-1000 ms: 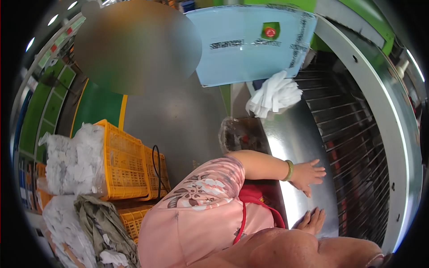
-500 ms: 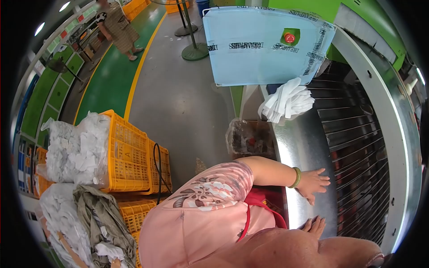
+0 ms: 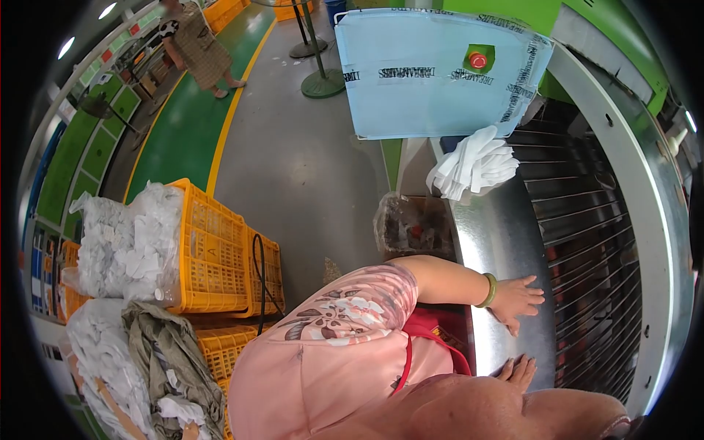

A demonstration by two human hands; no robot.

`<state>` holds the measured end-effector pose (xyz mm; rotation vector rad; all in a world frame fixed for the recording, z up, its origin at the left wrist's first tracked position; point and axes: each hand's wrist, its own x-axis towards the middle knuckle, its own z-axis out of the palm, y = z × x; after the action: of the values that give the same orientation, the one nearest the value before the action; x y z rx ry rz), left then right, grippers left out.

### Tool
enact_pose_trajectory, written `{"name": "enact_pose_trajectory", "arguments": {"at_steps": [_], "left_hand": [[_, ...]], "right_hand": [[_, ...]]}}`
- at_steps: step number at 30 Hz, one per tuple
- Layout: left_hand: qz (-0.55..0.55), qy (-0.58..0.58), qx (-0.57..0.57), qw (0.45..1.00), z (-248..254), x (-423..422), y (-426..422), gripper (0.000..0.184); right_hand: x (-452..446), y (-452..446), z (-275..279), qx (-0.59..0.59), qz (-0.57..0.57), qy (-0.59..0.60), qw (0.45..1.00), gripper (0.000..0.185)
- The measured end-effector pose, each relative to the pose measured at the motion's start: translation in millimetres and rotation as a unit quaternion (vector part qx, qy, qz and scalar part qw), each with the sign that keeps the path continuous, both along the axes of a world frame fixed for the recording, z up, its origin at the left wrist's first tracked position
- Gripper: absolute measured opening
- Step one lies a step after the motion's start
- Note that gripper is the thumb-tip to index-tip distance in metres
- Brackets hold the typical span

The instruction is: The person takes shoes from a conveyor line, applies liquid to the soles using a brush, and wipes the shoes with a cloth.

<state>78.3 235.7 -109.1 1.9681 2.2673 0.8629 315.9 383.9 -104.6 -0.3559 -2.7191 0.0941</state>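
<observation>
Left hand, grip spread, and right hand, part-hidden, fingers extended, are resting apparently empty on the metal table, seemingly pausing, white bundle lying leftward, any next move likely calling for lift-off.

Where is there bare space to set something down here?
Metal ledge: bare between the white fabric bundle and left hand, but tight from there to the right hand. Grey floor: open between yellow crates and blue board. Crowded: around the crates, with plastic bags and olive cloth.
</observation>
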Motion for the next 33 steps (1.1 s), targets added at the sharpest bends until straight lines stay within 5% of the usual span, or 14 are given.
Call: {"name": "enact_pose_trajectory", "arguments": {"at_steps": [33], "left_hand": [[0.012,0.002,-0.027,1.000,6,1,-2,0.076]], "right_hand": [[2,-3,0,-0.039,-0.010,0.016,0.999,0.038]]}}
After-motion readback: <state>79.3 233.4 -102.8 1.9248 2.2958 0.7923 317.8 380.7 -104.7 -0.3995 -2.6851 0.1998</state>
